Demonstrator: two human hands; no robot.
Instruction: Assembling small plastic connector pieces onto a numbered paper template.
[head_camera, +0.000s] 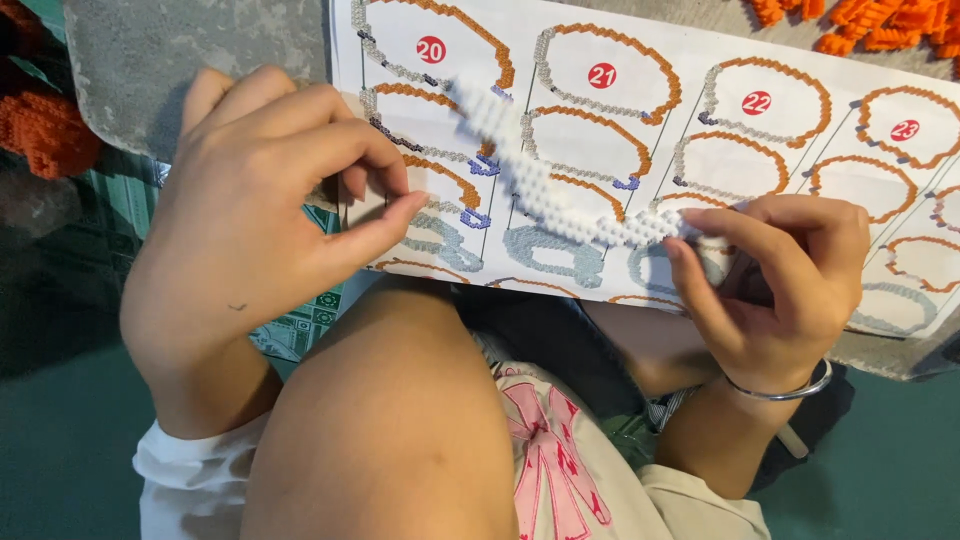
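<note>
My right hand (775, 290) pinches 1 white brick strip (560, 185) over the sheet (650, 50); my left hand (255, 215) pinches, contents unseen.

Both forearms are bare. The left hand (255, 215) wears nothing, though a small dark mark shows on its back close to the wrist. A thin silver bangle (790, 388) circles the wrist just below the right hand (775, 285). White sleeves are pushed up both arms, the right one showing below the bangle. To the left of the bangle, a pink ribbon bow print (548, 450) sits on the cream garment, beside a bare knee.
</note>
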